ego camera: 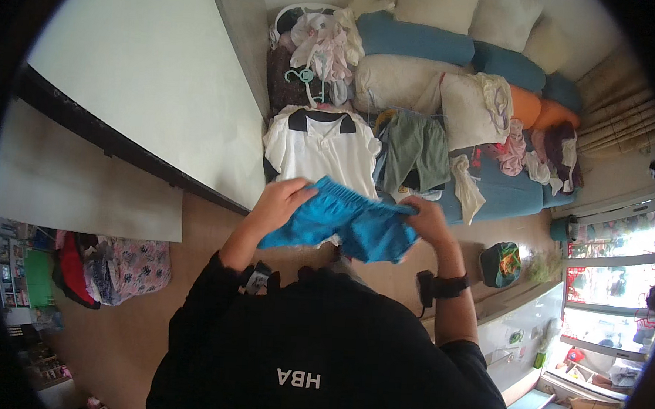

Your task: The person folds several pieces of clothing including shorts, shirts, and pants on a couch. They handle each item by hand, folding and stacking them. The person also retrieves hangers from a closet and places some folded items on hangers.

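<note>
A pair of bright blue shorts (354, 222) with a gathered elastic waistband hangs in front of my body, its leg openings towards me. My left hand (284, 202) grips the waistband's left end with the thumb on top. At the other end, my right hand (428, 218) pinches the waistband. Just beyond the shorts lies a white short-sleeved polo shirt (327, 149) with a dark collar, spread flat on the sofa; the shorts hide its lower hem. Green shorts (419, 148) lie to the right of the shirt, over other garments.
Clothes and a pale green hanger (306, 75) are heaped behind the shirt. Cushions (477, 112) and more garments cover the blue sofa (506, 194). A large white panel (145, 73) stands close on my left. A dark patterned round object (500, 263) sits on the floor at right.
</note>
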`<state>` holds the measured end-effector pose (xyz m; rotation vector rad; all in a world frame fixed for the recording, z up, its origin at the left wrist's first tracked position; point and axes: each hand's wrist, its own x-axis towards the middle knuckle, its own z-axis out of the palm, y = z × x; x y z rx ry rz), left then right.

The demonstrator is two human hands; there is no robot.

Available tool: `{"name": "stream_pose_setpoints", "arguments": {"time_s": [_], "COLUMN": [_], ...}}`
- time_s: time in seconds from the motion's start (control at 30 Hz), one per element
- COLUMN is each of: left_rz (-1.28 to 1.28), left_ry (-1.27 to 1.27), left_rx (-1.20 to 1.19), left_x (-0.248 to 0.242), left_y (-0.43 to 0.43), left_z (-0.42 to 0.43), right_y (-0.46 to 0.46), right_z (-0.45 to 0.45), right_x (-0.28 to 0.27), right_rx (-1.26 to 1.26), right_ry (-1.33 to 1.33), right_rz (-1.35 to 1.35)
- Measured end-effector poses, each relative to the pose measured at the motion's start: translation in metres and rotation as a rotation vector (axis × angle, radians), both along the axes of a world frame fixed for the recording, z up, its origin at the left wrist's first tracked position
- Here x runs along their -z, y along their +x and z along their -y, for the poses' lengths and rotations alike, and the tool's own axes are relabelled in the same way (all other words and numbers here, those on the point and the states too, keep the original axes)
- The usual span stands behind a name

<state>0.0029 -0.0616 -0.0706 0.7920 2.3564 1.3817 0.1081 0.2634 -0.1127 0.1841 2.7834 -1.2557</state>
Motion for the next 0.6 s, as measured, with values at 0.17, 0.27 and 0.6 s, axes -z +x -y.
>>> {"name": "stream_pose_setpoints", "arguments": {"time_s": [0.17, 0.27, 0.6], "left_rz": [0.050, 0.191, 0.384], "left_ry": [0.126, 0.170, -0.219], "left_rx": [-0.037, -0.057, 0.264], "left_x": [0.007, 0.018, 0.105], "left_y": [-0.039, -0.061, -0.084], "left_z": [-0.072, -0.113, -0.264], "right_y": [-0.004, -0.003, -0.034], "right_z": [-0.069, -0.116, -0.294], "right_x": [-0.028, -0.024, 0.061], "right_rx": [0.318, 0.364, 0.431], "right_ry": [0.132, 0.075, -0.082], "right_rz": [-0.068, -0.157, 0.051]}}
